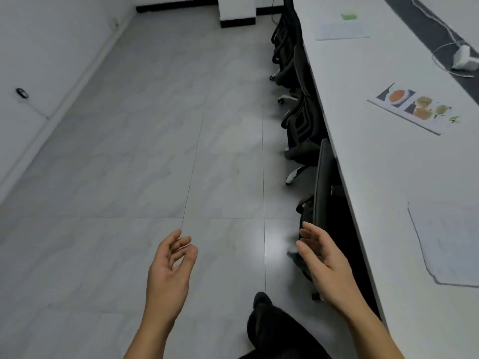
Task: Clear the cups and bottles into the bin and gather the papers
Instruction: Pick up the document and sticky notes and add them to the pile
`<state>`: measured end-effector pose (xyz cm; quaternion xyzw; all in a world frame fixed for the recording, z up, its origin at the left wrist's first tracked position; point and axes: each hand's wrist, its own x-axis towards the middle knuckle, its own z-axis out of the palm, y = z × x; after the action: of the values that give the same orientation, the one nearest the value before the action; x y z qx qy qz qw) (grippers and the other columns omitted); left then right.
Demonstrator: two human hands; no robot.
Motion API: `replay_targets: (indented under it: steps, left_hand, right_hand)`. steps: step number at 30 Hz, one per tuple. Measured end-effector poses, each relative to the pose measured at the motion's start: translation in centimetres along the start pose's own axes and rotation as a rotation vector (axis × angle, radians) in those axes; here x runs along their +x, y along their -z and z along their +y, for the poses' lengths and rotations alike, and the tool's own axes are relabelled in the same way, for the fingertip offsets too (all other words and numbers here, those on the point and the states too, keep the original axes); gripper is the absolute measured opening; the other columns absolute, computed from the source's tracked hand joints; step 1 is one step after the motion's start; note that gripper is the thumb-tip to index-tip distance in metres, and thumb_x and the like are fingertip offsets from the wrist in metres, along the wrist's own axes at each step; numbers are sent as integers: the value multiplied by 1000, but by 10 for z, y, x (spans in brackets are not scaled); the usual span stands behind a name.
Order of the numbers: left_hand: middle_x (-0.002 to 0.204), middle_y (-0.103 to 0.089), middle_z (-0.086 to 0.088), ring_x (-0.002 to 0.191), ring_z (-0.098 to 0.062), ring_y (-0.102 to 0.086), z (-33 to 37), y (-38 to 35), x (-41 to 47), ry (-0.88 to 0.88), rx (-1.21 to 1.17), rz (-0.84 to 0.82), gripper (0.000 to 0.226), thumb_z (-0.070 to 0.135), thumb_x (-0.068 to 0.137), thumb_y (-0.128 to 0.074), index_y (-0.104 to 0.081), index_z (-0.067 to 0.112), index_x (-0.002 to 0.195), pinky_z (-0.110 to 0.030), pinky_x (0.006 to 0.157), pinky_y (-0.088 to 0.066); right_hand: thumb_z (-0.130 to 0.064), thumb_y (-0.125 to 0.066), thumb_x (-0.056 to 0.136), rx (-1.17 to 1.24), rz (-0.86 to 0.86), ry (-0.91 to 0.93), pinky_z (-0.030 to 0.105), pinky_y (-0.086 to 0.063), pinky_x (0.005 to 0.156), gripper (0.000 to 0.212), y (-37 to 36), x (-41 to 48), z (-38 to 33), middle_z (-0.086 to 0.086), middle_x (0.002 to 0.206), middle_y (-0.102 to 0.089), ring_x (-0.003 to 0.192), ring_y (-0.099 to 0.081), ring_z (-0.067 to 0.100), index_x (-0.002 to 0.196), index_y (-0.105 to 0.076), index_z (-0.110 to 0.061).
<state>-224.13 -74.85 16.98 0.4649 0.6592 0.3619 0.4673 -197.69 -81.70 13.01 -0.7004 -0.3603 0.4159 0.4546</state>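
Note:
Both hands hang over the tiled floor, holding nothing. My left hand (169,268) has its fingers loosely curled and apart. My right hand (324,263) is open, palm turned left, close to the table's near edge. On the long white table (363,156) lie three papers: a plain white sheet (451,244) nearest me, a printed sheet with food pictures (414,107) further along, and a pale sheet (342,31) at the far end with a small green object (349,16) beside it. No cup, bottle or bin is in view.
Black office chairs (300,120) stand tucked under the table's left edge. A white adapter with a cable (464,58) rests on a dark strip at the table's far right. My dark trouser leg and shoe (272,325) are below. A white wall (39,60) runs along the left.

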Motion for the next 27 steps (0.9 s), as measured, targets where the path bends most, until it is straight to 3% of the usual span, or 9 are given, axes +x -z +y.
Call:
replay_targets:
  steps: [6,11,16,20,25,27]
  left_hand:
    - [123,-63,16,110,7,-59,89,-4,148,-81,-22,-25,48,21,93,-64,-48,30,137,-18,87,-45]
    - [124,-63,14,113,3,-60,125,-13,274,-66,-46,-44,50,21,92,-64,-49,29,138,-20,90,-46]
    - [123,-64,11,110,2,-61,154,-43,438,-60,-62,-123,46,18,93,-63,-49,30,136,-22,90,-47]
    - [121,-64,14,110,1,-62,228,-73,567,-100,-15,-236,43,18,93,-63,-50,34,131,-29,97,-48]
    - [121,-64,13,112,0,-61,320,-139,697,-220,10,-403,45,16,94,-62,-49,31,134,-22,91,-48]
    - [121,-64,13,112,1,-61,345,-172,738,-247,31,-463,46,15,94,-62,-49,29,135,-20,89,-48]
  right_hand:
    - [-31,-62,96,-17,-53,54,13,-45,86,50,-51,163,-105,-20,132,-55,121,-53,-4,143,-46,-35]
    - [-28,-64,95,-54,-88,50,5,-44,82,50,-98,282,-151,-22,132,-55,118,-53,-10,141,-47,-35]
    - [-24,-66,94,-75,10,15,4,-44,82,50,-148,416,-173,-17,133,-56,117,-54,-9,139,-48,-33]
    - [-28,-65,94,-81,98,-1,3,-42,85,50,-160,504,-224,-23,134,-53,119,-50,-13,140,-47,-36]
    - [-24,-66,93,63,310,-37,18,-47,91,51,-147,613,-270,-20,133,-56,120,-55,-4,140,-49,-34]
    - [-23,-66,93,90,363,-49,16,-45,89,51,-142,655,-278,-20,133,-57,120,-55,-4,140,-49,-34]
